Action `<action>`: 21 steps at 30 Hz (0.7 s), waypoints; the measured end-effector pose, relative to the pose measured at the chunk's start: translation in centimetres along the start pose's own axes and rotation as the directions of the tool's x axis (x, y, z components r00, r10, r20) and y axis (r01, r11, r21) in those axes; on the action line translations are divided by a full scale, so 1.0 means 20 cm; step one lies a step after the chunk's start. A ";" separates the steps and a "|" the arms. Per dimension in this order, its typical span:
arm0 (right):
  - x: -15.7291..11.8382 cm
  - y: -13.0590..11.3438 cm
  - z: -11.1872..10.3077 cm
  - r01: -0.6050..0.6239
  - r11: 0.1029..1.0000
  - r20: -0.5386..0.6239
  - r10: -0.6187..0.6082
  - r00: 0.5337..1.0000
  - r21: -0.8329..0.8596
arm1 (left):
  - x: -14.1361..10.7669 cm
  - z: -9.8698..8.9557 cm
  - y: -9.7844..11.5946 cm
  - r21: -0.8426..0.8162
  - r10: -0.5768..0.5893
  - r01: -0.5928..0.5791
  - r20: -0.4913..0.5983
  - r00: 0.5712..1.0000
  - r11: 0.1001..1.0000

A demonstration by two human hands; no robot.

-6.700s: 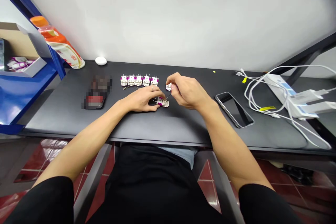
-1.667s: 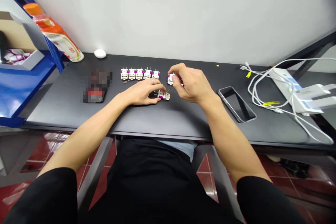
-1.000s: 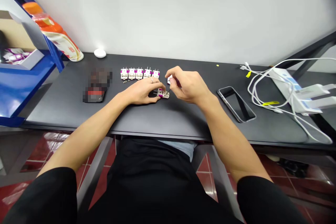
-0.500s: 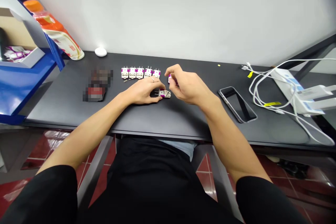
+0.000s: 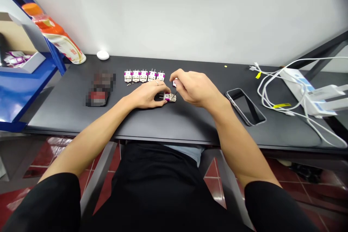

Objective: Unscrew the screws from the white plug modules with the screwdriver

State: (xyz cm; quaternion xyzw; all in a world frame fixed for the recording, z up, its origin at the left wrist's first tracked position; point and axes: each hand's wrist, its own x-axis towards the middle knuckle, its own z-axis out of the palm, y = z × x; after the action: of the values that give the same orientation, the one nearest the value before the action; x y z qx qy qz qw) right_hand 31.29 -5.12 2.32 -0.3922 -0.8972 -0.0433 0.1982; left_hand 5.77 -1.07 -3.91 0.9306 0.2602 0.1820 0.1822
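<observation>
My left hand point(image 5: 150, 94) rests on the table, its thumb and fingers closed round a small white-and-purple plug core point(image 5: 169, 97) with thin metal pins pointing left. My right hand point(image 5: 191, 86) is closed in a pinch above it, on a screwdriver point(image 5: 173, 96). Only its thin dark shaft shows, slanting down to the right part of the plug core; its handle is hidden by the fingers. Behind the hands stands a row of similar plug cores point(image 5: 144, 76), pins toward the wall. Another white-and-purple piece point(image 5: 174, 83) is partly covered by my right fingers.
Tiny metal bits point(image 5: 128, 85) lie before the row. Left are a blurred dark-and-red item point(image 5: 99, 90), a white oval object point(image 5: 102, 55) and an orange bottle point(image 5: 57, 36). To the right lie a phone point(image 5: 246, 107), white cables point(image 5: 265, 90) and a white box point(image 5: 296, 83).
The view has shifted slightly. My right hand has turned a little over the plug core, and the shaft shows more clearly; my left hand holds its place.
</observation>
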 end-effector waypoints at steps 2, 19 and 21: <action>0.00 0.00 0.00 0.039 0.998 -0.019 -0.038 0.999 0.057 | 0.00 -0.01 0.01 -0.002 -0.001 0.001 -0.003 1.000 1.000; -0.01 0.02 0.00 0.117 0.992 -0.033 -0.116 0.993 0.043 | 0.00 -0.01 0.00 0.000 0.023 -0.023 -0.008 1.000 1.000; -0.01 0.01 0.00 0.047 0.999 -0.003 -0.047 0.999 0.004 | 0.00 0.00 0.00 0.001 0.023 -0.023 -0.008 1.000 1.000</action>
State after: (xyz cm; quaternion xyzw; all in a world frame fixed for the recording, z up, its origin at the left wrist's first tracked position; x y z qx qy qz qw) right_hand 31.61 -5.11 2.28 -0.3707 -0.9060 -0.0468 0.1991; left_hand 5.72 -1.00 -3.86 0.9329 0.2502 0.1878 0.1784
